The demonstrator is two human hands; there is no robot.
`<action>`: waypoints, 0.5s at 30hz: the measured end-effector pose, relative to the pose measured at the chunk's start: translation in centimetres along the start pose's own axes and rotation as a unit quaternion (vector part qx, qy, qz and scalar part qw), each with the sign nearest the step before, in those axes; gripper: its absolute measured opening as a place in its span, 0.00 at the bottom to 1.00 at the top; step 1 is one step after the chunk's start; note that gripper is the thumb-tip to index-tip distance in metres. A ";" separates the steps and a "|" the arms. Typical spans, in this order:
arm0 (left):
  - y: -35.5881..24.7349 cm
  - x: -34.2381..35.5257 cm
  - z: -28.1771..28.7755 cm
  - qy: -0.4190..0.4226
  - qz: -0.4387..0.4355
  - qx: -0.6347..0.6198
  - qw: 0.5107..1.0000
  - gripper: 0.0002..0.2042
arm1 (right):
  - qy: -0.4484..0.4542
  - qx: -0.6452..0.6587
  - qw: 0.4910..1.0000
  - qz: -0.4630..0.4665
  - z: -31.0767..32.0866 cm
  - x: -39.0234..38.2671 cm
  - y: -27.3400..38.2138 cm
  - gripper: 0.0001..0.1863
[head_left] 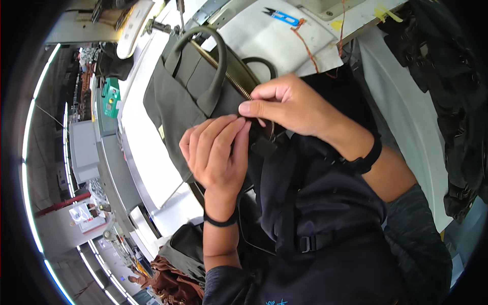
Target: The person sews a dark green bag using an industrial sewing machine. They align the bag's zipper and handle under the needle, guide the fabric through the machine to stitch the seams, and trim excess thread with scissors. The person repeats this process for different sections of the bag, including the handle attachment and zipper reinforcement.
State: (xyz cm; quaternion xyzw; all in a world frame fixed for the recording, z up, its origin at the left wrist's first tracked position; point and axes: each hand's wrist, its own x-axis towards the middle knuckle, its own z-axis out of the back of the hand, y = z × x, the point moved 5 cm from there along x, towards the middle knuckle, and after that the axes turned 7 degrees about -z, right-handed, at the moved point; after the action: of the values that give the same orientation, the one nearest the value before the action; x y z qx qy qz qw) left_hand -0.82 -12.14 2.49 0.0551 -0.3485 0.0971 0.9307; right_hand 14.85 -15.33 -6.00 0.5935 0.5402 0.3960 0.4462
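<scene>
An olive-green handbag (168, 104) with rounded handles lies tilted on the white work table, close to my body. Its brass zipper (222, 68) runs along the opening down to my fingers. My right hand (295, 105) is closed in a pinch of thumb and forefinger at the zipper's near end. Beside it, my left hand (216, 150) has its fingertips and thumb pressed together over the bag's edge. Whatever lies between either set of fingertips is too small or hidden to name. A small dark tag-like piece (264, 147) hangs just below my right hand.
Blue thread snips (282, 18) with an orange cord (306, 46) lie on a white sheet (254, 43) at the back. Dark pieces with metal fittings (432, 66) hang at the right. Brown material (175, 279) sits at the lower left, beside another green bag (185, 249).
</scene>
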 end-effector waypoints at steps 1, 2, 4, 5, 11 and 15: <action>-0.1 0.3 0.7 0.015 0.020 -0.027 0.999 0.13 | 0.005 0.013 1.000 -0.012 -0.2 -0.2 -0.2 0.18; 0.1 0.9 1.2 0.031 0.041 -0.052 0.997 0.13 | -0.001 0.051 0.998 -0.029 -0.4 -0.2 -0.7 0.18; 0.5 3.3 1.8 0.092 -0.007 -0.037 0.995 0.12 | -0.009 0.080 0.994 -0.071 -0.6 -0.2 -1.4 0.18; 0.9 4.5 1.5 0.112 -0.029 -0.035 0.993 0.12 | -0.027 0.087 0.994 -0.061 -0.6 -0.2 -1.4 0.19; 3.6 10.8 -0.6 0.176 -0.206 0.083 0.959 0.13 | -0.089 -0.013 0.995 -0.043 -0.6 0.1 -0.2 0.23; 4.5 11.2 0.1 0.201 -0.225 0.087 0.949 0.16 | -0.057 -0.034 0.998 -0.016 -1.0 0.2 0.1 0.23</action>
State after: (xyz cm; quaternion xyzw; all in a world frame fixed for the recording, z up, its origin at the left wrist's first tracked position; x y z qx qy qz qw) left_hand 6.43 -6.21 10.13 0.1921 -0.1225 -0.0763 0.9707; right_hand 13.95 -14.98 -5.62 0.5911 0.5091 0.3726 0.5026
